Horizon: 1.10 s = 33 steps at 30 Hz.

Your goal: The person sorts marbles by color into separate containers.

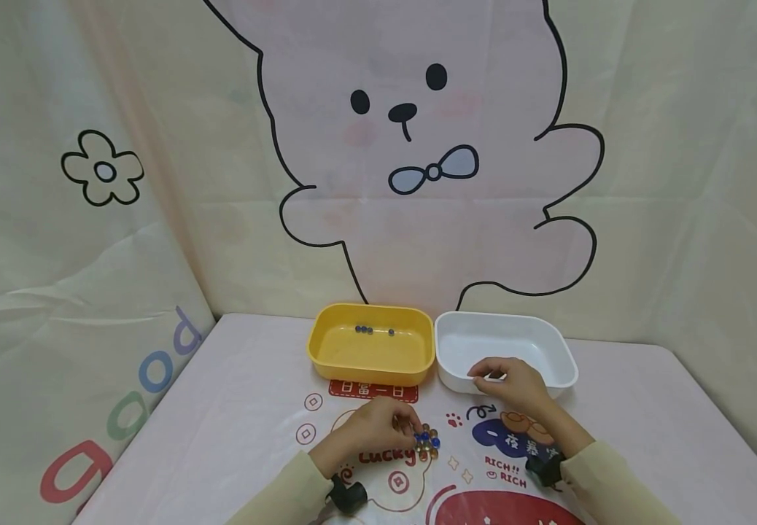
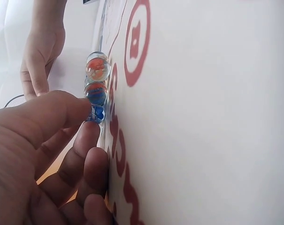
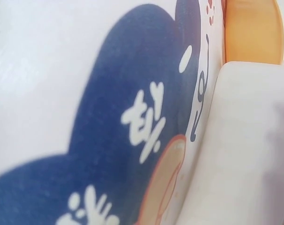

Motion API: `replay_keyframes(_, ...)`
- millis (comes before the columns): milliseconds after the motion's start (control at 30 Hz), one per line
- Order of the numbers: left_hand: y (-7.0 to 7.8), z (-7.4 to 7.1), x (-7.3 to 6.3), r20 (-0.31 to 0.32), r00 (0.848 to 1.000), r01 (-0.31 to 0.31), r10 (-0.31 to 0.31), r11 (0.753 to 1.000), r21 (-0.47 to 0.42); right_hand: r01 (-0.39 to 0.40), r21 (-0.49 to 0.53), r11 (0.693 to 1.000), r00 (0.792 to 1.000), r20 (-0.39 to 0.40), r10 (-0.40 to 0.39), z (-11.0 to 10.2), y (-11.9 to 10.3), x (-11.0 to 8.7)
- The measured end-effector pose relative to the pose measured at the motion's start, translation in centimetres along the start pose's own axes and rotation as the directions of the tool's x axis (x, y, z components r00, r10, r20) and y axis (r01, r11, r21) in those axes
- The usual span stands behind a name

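Several glass marbles (image 1: pixel 427 442), some blue and some amber, lie bunched on the printed tablecloth. My left hand (image 1: pixel 381 426) is at the left side of this bunch. In the left wrist view, its thumb and index fingertips pinch a blue marble (image 2: pixel 96 113), beside an orange-and-clear marble (image 2: pixel 98 69). My right hand (image 1: pixel 515 385) hangs over the near rim of the white tray (image 1: pixel 493 332), fingers bent down and thumb close to them. Whether something sits between those fingertips is hidden. The right wrist view does not show the hand.
Left of the white tray, touching or nearly touching it, stands a yellow tray (image 1: pixel 372 370) with several small dark marbles (image 1: pixel 364 329) on its floor. Both trays stand near the table's back edge, before a printed curtain (image 1: pixel 241 248). The tablecloth (image 1: pixel 221 408) carries printed drawings and words.
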<state>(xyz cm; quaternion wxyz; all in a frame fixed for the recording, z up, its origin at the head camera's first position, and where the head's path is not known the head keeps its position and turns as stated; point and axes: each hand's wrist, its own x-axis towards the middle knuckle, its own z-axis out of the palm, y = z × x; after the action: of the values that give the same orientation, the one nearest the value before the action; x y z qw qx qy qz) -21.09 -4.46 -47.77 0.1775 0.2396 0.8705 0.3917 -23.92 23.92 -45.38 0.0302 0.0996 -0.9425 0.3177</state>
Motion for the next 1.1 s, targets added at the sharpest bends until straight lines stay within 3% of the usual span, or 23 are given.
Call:
replay_keyframes(433,-0.01,0.20,0.19,0.002,1.000,0.025,-0.025,1.000,-0.003,-0.012,0.008,1.000,1.000,-0.008,0.012,0.04,-0.04,-0.14)
replay_keyframes(1100,0.26,0.14,0.19,0.001,1.000,0.011,-0.011,1.000,0.013,-0.022,0.015,1.000,1.000,-0.005,0.022,0.01,-0.10,-0.15)
